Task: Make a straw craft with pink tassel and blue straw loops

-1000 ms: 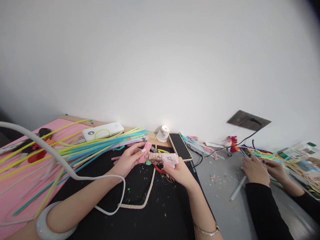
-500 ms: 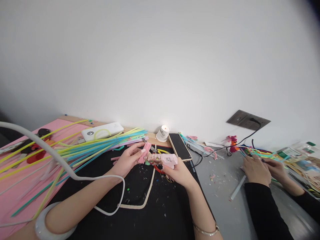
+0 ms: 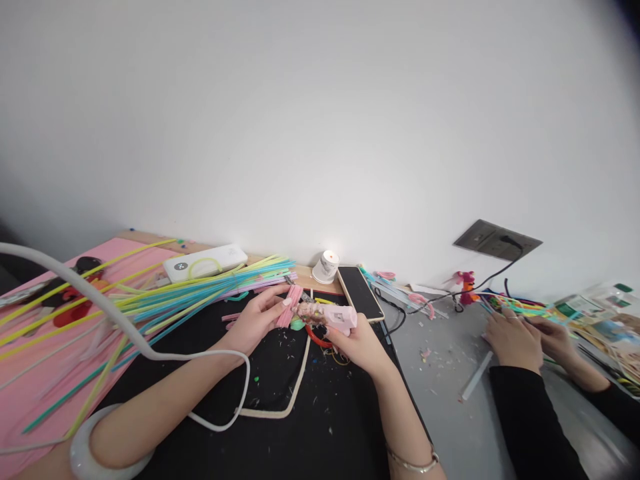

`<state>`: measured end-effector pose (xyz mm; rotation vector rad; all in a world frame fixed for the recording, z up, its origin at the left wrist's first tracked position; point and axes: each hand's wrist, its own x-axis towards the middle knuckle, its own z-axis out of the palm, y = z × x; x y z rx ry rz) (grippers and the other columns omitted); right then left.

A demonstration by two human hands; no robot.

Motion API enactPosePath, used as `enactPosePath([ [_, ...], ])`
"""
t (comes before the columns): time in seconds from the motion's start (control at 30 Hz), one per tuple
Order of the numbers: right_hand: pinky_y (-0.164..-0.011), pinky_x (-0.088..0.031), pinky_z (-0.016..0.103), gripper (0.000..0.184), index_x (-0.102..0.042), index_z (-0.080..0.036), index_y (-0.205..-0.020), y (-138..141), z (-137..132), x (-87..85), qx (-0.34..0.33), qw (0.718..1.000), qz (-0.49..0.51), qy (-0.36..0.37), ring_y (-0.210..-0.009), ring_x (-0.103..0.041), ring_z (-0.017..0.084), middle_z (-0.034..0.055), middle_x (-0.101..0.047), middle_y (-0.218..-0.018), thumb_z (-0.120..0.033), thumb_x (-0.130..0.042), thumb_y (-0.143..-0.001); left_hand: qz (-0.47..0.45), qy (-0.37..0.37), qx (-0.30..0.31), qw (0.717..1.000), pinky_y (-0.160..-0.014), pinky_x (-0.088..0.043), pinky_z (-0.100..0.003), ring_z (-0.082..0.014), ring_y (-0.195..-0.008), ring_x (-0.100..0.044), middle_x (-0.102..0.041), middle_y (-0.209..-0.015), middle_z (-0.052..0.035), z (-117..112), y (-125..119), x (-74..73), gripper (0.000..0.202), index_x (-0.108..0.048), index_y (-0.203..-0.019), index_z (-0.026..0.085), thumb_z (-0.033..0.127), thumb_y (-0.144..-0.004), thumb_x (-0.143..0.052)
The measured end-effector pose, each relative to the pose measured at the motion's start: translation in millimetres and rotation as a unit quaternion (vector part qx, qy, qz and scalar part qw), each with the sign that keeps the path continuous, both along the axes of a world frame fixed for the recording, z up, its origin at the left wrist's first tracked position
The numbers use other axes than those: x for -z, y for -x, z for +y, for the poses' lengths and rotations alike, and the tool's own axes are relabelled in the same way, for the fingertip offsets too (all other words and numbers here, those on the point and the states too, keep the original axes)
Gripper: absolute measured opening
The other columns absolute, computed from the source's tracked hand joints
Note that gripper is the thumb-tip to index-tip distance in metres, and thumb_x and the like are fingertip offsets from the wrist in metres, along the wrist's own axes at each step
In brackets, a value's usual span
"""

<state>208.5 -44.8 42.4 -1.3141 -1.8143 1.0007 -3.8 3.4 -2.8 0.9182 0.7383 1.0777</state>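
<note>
Between the thumb and fingers of my left hand [image 3: 254, 323] is a short bundle of pink pipe cleaners [image 3: 290, 307]. My right hand [image 3: 361, 347] is closed around a pale pink object [image 3: 340, 316] with a bumpy brown part at its left end; its kind I cannot make out. That end meets or overlaps the pink bundle, and I cannot tell whether they touch. Below the hands, a red loop [image 3: 318, 338] and a bent cream-coloured strip [image 3: 287, 405] lie on the black mat [image 3: 345, 407].
Behind my hands stand a lit candle on a white cup [image 3: 326, 268] and a phone [image 3: 361, 293]. Left are a power bank [image 3: 205, 263] and many coloured pipe cleaners [image 3: 200, 298]. A white cable [image 3: 120, 313] crosses my left arm. Another person's hands [image 3: 514, 341] work at the right.
My right hand has shifted very slightly, and the pale pink object has turned a little in it. My left hand keeps its hold on the pink bundle.
</note>
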Motion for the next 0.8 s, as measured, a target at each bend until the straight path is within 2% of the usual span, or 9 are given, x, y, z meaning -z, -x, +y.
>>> enactPosePath([
  [0.33,-0.045,-0.034,0.018,0.028,-0.07,-0.019,-0.106,-0.1,-1.1,2.5,-0.006,1.0,-0.005,0.03,-0.05,-0.04,0.008,-0.003,-0.055,-0.062,-0.022,-0.059,-0.081,-0.007,0.006,-0.01,1.0,-0.089,-0.049,-0.041,-0.0281,-0.107,-0.062,-0.069,-0.106,-0.0076,-1.1,-0.3,-2.4,0.046,-0.064,-0.114,0.023,0.037,-0.071,-0.076],
  [0.57,-0.046,-0.033,0.018,0.034,-0.068,-0.021,-0.113,0.8,-1.1,1.1,-0.018,0.999,-0.007,0.04,-0.05,-0.039,0.008,-0.0032,-0.058,-0.065,-0.018,-0.058,-0.081,-0.001,0.011,-0.007,1.0,-0.088,-0.049,-0.042,-0.0276,-0.101,-0.064,-0.07,-0.102,-0.0077,-1.8,-0.1,-5.0,0.052,-0.062,-0.117,0.021,0.039,-0.07,-0.076],
  [0.67,-0.045,-0.033,0.018,0.029,-0.07,-0.02,-0.107,1.3,-1.5,1.7,-0.006,0.999,-0.013,0.038,-0.05,-0.04,0.008,-0.0035,-0.057,-0.063,-0.02,-0.059,-0.08,0.002,0.01,-0.011,1.0,-0.087,-0.049,-0.04,-0.0271,-0.103,-0.064,-0.069,-0.103,-0.0073,-1.8,0.2,-4.3,0.052,-0.062,-0.116,0.021,0.04,-0.07,-0.076],
  [0.8,-0.049,-0.038,0.018,0.023,-0.071,-0.018,-0.1,2.1,-1.5,1.2,0.009,1.0,-0.013,0.014,-0.057,-0.048,0.01,-0.0001,-0.064,-0.075,-0.021,-0.06,-0.08,0.003,0.007,-0.019,1.0,-0.086,-0.049,-0.037,-0.0258,-0.104,-0.062,-0.068,-0.108,-0.007,-0.9,0.5,-3.3,0.05,-0.062,-0.114,0.021,0.039,-0.069,-0.077],
])
